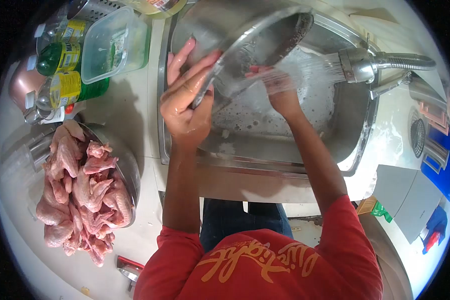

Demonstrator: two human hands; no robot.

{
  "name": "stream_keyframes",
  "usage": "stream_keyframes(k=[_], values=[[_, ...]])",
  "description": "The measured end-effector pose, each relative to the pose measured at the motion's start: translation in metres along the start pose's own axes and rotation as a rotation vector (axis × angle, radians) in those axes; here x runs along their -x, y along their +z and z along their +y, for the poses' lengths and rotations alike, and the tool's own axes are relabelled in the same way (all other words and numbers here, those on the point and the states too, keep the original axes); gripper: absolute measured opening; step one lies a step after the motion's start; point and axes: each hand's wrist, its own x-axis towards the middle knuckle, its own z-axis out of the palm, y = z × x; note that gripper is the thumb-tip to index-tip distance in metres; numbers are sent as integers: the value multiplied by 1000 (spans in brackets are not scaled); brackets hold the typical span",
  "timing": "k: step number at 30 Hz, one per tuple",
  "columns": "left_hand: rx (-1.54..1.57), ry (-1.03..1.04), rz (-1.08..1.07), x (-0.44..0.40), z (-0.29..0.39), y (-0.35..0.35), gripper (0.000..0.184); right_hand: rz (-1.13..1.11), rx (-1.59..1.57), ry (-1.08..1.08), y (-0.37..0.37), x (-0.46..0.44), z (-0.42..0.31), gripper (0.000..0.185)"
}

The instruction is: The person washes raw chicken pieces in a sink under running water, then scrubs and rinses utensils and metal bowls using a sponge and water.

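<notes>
Over the sink (352,107), a large round metal bowl (250,32) is held tilted on its side. My left hand (187,102) is closed on its left rim, with the thumb on the near side and the fingers spread along the outer wall. My right hand (281,92) is at the bowl's opening, fingers stretched out to the left in the water; whether they touch the inner wall I cannot tell. From the right, a spray faucet head (357,65) sends water across my right hand into the bowl. Suds and bubbles lie on the sink floor.
Raw chicken pieces (87,190) are heaped on a metal tray (130,172) at the left. Behind them stand bottles with yellow labels (70,87) and a clear plastic container (92,60). A flexible hose (405,61) runs right from the faucet. A red-handled object (130,265) lies lower left.
</notes>
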Motion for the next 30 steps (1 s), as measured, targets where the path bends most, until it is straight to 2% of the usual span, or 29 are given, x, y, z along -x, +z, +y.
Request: stream_keyframes(k=[1,2,5,8,10,12,14,17,18,19,20,23,25,27,28,30], values=[[-101,95,-79,-2,-1,-4,43,23,-228,143,-3,-6,-14,32],[-92,131,-38,-3,3,-2,40,46,-454,285,-5,-10,-22,33],[-59,92,155,0,4,8,37,294,-356,386,-1,-18,-30,35],[-28,60,242,2,1,14,34,609,-712,364,31,-8,-7,41],[-55,46,235,5,0,14,33,379,-715,424,21,2,-7,39],[-45,-16,323,9,5,21,23,100,-678,465,7,7,-8,35],[-6,-119,441,19,7,32,22,-215,-604,495,-8,10,-15,31],[61,-239,501,33,-1,33,35,78,19,114,-28,12,9,23],[83,-280,500,36,-3,33,41,244,-10,84,-50,4,5,23],[71,-286,504,34,-3,32,37,407,-41,52,-80,-5,7,23],[57,-293,509,31,-1,30,33,443,188,-35,-136,-19,49,28],[26,-282,490,27,0,26,30,754,2,-56,-228,-54,72,52],[-3,-237,467,25,0,24,29,722,-8,101,-272,-78,91,54],[-47,-169,450,27,-2,22,28,467,-584,265,-295,-94,103,49],[-55,-146,454,30,-3,23,27,648,-549,347,-268,-93,53,41],[-75,-95,467,31,-7,24,25,469,-667,367,-268,-82,47,33]])
